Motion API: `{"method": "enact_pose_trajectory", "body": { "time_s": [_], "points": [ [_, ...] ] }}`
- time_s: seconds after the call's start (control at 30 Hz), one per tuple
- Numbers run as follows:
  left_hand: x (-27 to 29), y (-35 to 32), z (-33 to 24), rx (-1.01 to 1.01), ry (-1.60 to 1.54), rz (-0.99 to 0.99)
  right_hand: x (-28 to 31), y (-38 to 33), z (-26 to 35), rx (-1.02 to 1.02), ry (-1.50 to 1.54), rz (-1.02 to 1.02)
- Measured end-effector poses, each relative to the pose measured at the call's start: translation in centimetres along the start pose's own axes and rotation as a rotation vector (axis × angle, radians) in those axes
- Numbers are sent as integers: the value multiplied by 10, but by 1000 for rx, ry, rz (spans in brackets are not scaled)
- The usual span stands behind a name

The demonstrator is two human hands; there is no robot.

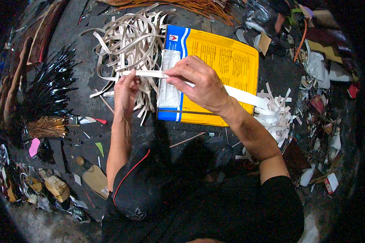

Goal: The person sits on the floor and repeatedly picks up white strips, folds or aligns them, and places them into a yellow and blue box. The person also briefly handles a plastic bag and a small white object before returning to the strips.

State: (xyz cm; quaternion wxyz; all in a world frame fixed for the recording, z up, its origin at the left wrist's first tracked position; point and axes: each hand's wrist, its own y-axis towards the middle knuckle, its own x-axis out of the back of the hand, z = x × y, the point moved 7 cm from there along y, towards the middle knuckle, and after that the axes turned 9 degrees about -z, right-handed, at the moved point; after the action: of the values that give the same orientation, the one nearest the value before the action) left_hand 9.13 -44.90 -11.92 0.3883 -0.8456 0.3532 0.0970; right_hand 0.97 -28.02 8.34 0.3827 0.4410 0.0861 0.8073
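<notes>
1. Here's the centre of it: a narrow pale strip [151,73] stretched between 2 hands, just above the left side of a yellow-and-blue panel [239,52].
2. Left hand [125,92], over the lower part of a tangle of cream strips [129,42], and that grip has the strip pinched at thumb and fingertips.
3. Right hand [200,81], above the panel, knuckles up, its grip pressed together on the strip's other end, thumb below and fingers over.
4. Under that strip, a crumpled white pad [169,91] lies along the panel's left part, with a thin dark bar [190,111] near the lower edge.
5. Past the right wrist, a wider white band [247,98] slants down toward a heap of white strips [275,119]; whether it joins the pinched strip, I cannot tell, the hand covers that stretch.
6. Far left, black strands [54,83] fan out; top, orange-brown strips [190,5] lie bunched.
</notes>
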Motion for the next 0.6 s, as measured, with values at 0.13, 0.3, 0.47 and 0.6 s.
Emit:
{"method": "enact_pose_trajectory", "body": {
  "time_s": [0.13,0.3,0.47,0.6],
  "points": [
    [-12,-11,-6,170,-314,29,-1,1,-1,-1,14,-10],
    [-78,-73,-26,28,-157,89,-2,0,-2,24,9,-31],
    [-71,-75,-23,25,88,104,-1,1,-2,36,3,-37],
    [-49,-50,-12,32,42,58,-2,-1,-3,26,28,-27]
  ]
}}
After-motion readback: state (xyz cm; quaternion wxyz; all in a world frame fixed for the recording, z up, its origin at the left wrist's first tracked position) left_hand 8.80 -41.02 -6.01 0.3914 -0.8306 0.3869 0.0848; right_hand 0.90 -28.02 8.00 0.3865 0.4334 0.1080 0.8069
